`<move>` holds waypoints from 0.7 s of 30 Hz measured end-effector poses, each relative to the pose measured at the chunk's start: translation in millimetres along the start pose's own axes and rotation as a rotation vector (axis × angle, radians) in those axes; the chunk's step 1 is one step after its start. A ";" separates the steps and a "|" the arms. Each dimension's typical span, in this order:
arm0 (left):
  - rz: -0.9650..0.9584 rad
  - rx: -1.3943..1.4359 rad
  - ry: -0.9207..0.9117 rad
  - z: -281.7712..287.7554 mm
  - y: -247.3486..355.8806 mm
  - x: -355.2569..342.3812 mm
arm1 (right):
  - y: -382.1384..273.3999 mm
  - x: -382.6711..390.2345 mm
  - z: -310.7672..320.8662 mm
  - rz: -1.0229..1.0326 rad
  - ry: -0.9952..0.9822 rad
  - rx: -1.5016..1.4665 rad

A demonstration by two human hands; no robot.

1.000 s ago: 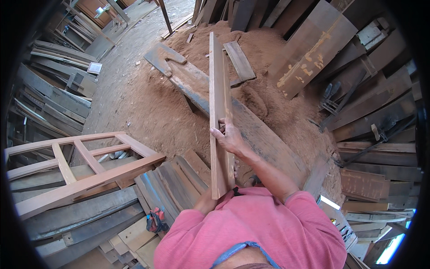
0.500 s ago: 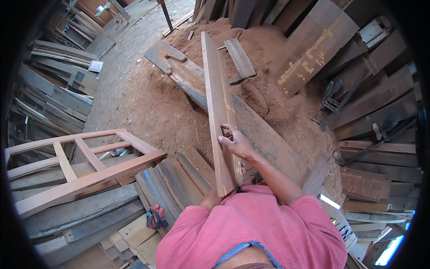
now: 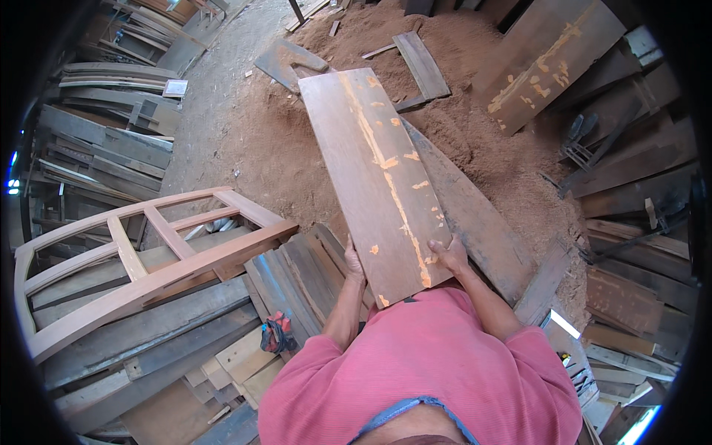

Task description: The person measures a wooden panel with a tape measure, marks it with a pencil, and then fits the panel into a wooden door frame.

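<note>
A wide brown wooden board (image 3: 348, 163) lies tilted across the middle, its broad face turned up and its near end by my waist. Pale yellowish filler patches run along its length in a jagged line. My left hand (image 3: 354, 261) grips the board's left edge, with most of its fingers hidden beneath. On the opposite edge, my right hand (image 3: 449, 254) holds on with the thumb over the top face. Under the board runs a long worn plank (image 3: 482, 222), notched at its far end; whether the two touch is hidden.
Left of me, a curved wooden frame (image 3: 170, 278) rests on stacked planks (image 3: 178, 326). A red and black object (image 3: 277, 332) sits on the wood nearby. Sawdust (image 3: 497, 148) is heaped beyond the plank. Another patched board (image 3: 549, 67) leans at the far right, among more boards.
The board has turned from standing on edge to lying with its patched face up. My right hand has shifted to its right edge; my left hand has come into view at the left edge.
</note>
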State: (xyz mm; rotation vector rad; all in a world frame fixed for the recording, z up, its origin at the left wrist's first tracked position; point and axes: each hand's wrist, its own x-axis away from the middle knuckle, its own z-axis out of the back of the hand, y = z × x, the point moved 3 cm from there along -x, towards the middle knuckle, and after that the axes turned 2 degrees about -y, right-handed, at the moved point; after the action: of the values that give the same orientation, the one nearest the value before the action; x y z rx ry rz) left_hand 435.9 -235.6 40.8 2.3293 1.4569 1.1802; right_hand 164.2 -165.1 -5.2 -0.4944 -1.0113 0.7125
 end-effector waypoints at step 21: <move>0.122 -0.489 0.271 56.3 -28.7 -25.1 | 104.9 2.7 33.2 -0.380 -0.237 -0.439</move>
State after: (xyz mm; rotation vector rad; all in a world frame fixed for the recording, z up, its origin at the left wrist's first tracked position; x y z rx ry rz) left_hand 449.1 -226.3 -25.3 1.9980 0.9499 1.7122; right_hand 103.6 -90.4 -58.9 -0.5814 -1.4498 0.2068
